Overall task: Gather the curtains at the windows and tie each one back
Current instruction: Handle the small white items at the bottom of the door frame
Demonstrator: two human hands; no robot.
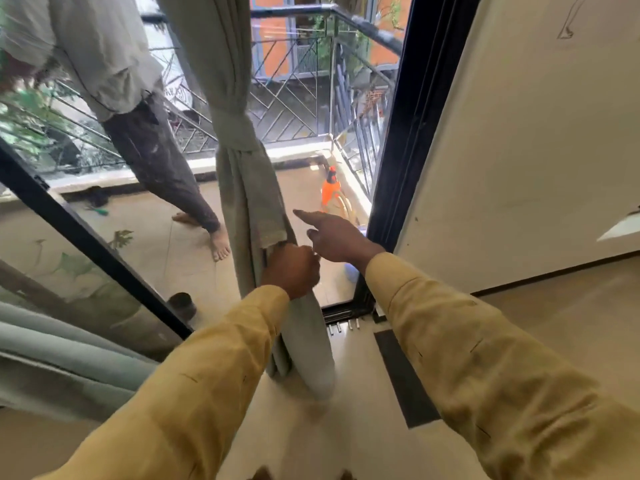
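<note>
Left hand [291,268]: fingers curled tight round the gathered curtain [242,188], gripping the bunched cloth low down, back of the hand toward the room
Right hand [334,239]: holds nothing; forefinger stretched straight toward the curtain, the other fingers loosely bent; just right of the left hand and a little higher; I cannot tell whether the fingertip touches the cloth
Sleeves [467,358]: two, mustard yellow, one on each arm, reaching in from the bottom edge
Curtains, counted: two, both grey-green
Curtain in the grip: hangs in one narrow bundle in the open doorway, its foot resting on the pale floor [363,427] below the left hand
Tie band [239,131]: one, same cloth, wrapped round the bundle well above both hands; a loose end hangs down to just above the left hand
Second curtain [52,358]: bunched in folds at the lower left, behind the left sleeve, well apart from both hands
Door frame [398,150]: black, upright, just right of the right hand, with a white wall [519,150] beside it
Balcony: metal railing [294,81] beyond the curtain
Other person [156,150]: one, standing out there left of the curtain, two bare feet on the tiles
Orange bottle [330,190]: one, upright near the railing corner, beyond the right hand
</note>
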